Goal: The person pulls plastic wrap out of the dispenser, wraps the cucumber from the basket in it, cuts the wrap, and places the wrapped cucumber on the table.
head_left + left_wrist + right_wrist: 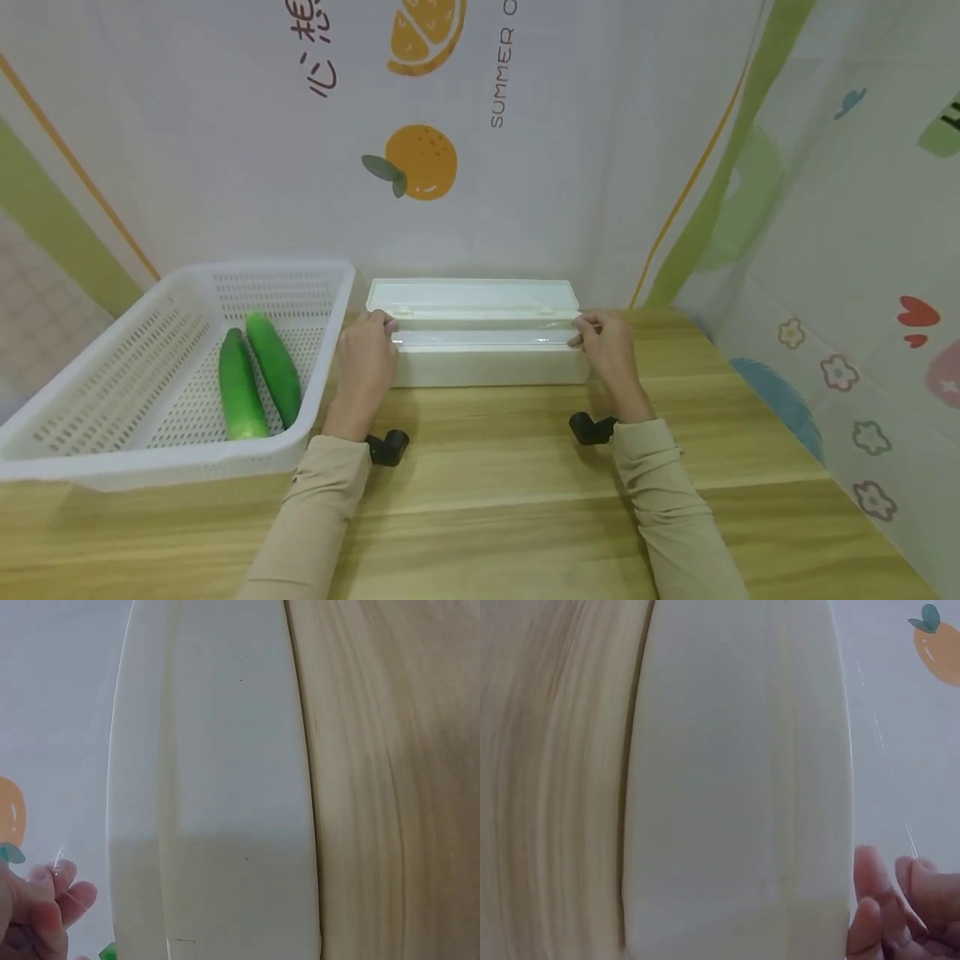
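Observation:
A long white cling film dispenser (491, 369) stands on the table with its lid (472, 294) raised at the back. Across its top stretches a strip of clear cling film (483, 337). At the left end my left hand (365, 354) pinches the film's edge between thumb and fingers; the left wrist view shows a clear wisp of film (58, 859) at those fingertips. My right hand (611, 350) pinches the other end of the film at the dispenser's right side. In the right wrist view its fingers (922, 885) are bent beyond the dispenser's edge, with a thin film line running to them.
Left of the dispenser is a white plastic basket (150, 467) with two green cucumbers (242, 392) lying in it. The wooden table (480, 500) extends in front. A printed white cloth (525, 192) hangs behind, and another covers the right side.

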Available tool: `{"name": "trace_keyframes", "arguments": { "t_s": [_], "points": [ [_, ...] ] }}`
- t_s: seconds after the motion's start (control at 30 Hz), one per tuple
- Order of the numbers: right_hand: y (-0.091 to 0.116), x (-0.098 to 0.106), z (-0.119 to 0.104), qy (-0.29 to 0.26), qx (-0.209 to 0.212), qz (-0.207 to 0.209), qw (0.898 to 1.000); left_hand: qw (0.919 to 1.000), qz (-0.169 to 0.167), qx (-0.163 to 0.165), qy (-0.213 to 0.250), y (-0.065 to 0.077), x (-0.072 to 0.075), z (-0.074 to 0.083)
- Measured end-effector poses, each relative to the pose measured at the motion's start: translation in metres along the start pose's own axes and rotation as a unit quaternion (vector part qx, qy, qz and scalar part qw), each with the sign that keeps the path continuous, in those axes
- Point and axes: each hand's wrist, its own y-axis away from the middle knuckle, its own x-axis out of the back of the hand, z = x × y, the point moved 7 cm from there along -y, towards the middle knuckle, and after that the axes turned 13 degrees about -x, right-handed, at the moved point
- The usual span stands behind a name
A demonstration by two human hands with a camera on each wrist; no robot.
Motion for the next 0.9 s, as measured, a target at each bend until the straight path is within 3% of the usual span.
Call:
{"name": "trace_keyframes", "arguments": {
  "t_s": [0.23,0.53,0.9],
  "points": [
    [-0.004,-0.002,0.005,-0.096,-0.034,-0.017,0.995,0.9992,0.022,0.020,0.028,-0.001,0.004,-0.003],
    [-0.008,0.005,0.004,-0.178,-0.035,-0.023,0.983,0.9963,0.052,0.033,0.059,-0.003,0.010,-0.003],
    [-0.004,0.016,-0.006,-0.223,-0.019,-0.021,0.974,0.9916,0.055,0.063,0.099,-0.005,0.018,0.004]
  ]
}}
